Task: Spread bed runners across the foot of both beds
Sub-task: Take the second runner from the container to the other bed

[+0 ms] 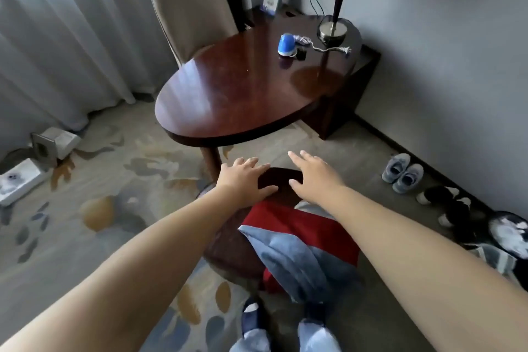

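A folded red cloth (325,234) with a blue-grey cloth (288,254) on top lies on the seat of a dark chair (228,254) in front of me. My left hand (243,180) lies with straight fingers on the top of the chair's dark back (278,178). My right hand (313,176) reaches over the same back with fingers spread, thumb near its top; contact is unclear. Neither hand holds cloth. No bed is in view.
A dark oval wooden table (243,94) stands just beyond the chair, with a blue device (286,44) and a lamp (334,26) on it. A beige chair (188,8) is behind it. Shoes (403,171) line the right wall. White boxes (54,143) sit by the curtains.
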Action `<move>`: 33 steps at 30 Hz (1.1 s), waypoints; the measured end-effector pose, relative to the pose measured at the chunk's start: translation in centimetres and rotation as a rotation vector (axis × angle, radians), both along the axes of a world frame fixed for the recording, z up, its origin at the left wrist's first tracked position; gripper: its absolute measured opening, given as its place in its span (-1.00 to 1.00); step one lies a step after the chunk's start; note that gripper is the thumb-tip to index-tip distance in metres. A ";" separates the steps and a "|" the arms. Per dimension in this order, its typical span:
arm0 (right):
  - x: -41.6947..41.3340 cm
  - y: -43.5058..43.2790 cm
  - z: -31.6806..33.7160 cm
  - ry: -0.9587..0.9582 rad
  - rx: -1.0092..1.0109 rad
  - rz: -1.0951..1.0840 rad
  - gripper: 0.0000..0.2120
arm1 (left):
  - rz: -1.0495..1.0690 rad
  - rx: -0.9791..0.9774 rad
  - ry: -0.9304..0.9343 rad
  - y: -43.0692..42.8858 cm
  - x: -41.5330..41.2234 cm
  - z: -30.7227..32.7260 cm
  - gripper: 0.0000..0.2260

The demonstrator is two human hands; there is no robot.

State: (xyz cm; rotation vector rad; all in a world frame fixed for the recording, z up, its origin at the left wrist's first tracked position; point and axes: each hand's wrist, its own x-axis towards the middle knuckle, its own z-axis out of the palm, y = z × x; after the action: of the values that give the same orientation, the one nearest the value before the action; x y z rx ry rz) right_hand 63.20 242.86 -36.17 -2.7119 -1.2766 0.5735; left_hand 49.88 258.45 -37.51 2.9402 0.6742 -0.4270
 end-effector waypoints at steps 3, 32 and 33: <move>1.0 -0.4 -4.6 0.029 -0.064 -0.013 -0.24 | -0.041 -0.051 0.065 -1.1 1.7 -5.1 -0.24; 2.1 -9.7 -43.4 0.334 -0.301 0.036 -0.83 | -0.043 -0.234 0.478 -10.0 5.5 -42.7 -0.09; 2.3 -9.6 -43.0 0.299 -0.264 0.074 -0.89 | -0.021 -0.272 0.472 -10.0 6.1 -42.2 -0.18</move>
State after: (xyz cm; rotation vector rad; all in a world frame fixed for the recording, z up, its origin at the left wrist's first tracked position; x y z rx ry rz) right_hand 65.47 233.21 -79.15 -2.6434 -1.3047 1.1821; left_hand 56.01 248.47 -79.68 2.6024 0.5692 -1.1380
